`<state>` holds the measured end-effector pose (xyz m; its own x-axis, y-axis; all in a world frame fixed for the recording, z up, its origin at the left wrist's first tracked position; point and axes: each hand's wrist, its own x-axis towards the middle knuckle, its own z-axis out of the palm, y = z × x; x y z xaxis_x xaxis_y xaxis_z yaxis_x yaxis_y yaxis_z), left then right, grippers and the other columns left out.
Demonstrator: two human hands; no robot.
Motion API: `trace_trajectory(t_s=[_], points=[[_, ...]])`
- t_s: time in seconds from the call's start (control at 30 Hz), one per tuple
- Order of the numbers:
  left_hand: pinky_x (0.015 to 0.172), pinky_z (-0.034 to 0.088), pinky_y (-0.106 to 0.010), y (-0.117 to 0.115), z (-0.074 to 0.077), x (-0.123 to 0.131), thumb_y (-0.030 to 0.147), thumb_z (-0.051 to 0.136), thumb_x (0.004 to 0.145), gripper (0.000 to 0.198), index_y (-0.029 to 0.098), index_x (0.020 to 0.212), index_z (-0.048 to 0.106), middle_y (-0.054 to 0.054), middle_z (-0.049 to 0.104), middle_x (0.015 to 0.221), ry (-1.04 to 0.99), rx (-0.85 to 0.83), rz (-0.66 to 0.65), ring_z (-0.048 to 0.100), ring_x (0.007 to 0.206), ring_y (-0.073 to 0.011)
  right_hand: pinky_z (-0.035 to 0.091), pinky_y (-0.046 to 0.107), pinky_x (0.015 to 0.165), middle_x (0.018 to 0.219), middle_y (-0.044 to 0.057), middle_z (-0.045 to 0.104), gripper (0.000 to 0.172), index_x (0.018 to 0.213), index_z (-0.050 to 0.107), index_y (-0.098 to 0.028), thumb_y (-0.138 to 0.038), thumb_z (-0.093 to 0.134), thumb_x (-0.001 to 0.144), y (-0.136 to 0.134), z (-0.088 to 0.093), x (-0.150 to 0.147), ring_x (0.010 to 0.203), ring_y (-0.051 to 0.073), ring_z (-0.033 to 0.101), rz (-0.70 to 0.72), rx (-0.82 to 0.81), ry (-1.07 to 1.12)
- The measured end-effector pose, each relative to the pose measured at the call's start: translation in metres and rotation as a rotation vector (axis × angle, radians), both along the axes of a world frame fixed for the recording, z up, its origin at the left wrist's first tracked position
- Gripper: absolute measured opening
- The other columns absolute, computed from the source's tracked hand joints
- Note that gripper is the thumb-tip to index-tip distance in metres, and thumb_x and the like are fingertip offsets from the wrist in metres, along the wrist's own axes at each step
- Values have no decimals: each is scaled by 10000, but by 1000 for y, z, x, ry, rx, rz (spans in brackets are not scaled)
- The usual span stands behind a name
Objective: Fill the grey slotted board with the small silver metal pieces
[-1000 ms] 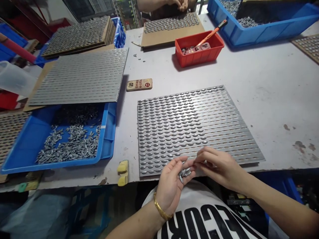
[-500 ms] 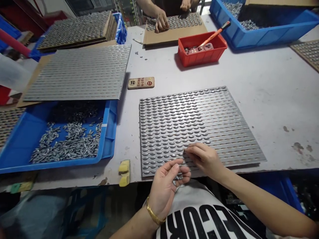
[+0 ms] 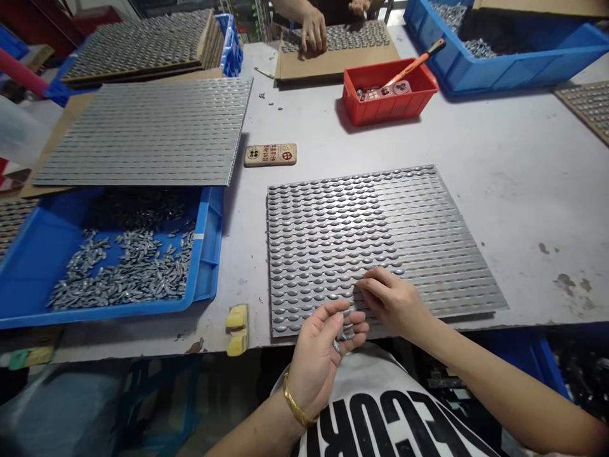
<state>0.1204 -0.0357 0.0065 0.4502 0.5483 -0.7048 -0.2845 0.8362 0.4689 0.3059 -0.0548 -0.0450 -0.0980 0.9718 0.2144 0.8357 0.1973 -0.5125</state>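
A grey slotted board [image 3: 442,254] lies on the table in front of me. Rows of oval grey metal pieces [image 3: 314,235] fill its left part, while the slots on its right hold none. My left hand [image 3: 323,343] is curled palm-up at the board's near edge, with several small grey metal pieces [image 3: 348,331] in its fingers. My right hand [image 3: 392,298] rests over the board at the end of a near row, its fingertips pinched together and pointing left. Whatever those fingertips hold is hidden.
At left, a blue bin [image 3: 209,254] of loose metal pieces sits under another slotted board [image 3: 143,133]. Yellow blocks [image 3: 236,330], a phone-like patterned case [image 3: 270,155] and a red box [image 3: 390,108] are on the table. Across it, a co-worker's hand [image 3: 314,30] touches another board.
My right hand has shifted slightly right along the board. The fingers of my left hand have loosened a little, showing more of the metal pieces. The co-worker's hand has moved slightly.
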Motion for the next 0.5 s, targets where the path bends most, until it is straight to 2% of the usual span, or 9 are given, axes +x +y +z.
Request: trace_trajectory(t_s=[0.13,0.27,0.37,0.5], points=[[781,520,-336,0,0,5,284,618,838,179,150,943,560,-105,702,886,26,25,-15,663,818,-187,509,280,704,990,90,611,257,1114,583,-199,-112,474,898,-5,15,0,861,172,604,11,0,179],[657,511,-261,1,-4,11,270,696,771,198,132,890,619,-24,630,718,64,140,-40,589,647,-113,529,299,742,1021,95,614,281,1141,577,-209,-119,503,885,-15,39,1,916,187,607,110,-15,408],[624,489,-239,2,-8,17,267,709,758,189,134,875,644,13,565,685,89,229,-67,542,599,-86,527,302,739,977,92,621,271,1093,599,-196,-83,481,877,-20,49,3,889,184,608,172,-8,418],[626,488,-244,2,-11,23,268,707,757,172,139,855,648,1,570,765,104,274,-93,533,634,-88,523,301,737,963,88,623,245,1065,607,-191,-95,485,876,-24,50,6,878,181,605,180,-42,376]])
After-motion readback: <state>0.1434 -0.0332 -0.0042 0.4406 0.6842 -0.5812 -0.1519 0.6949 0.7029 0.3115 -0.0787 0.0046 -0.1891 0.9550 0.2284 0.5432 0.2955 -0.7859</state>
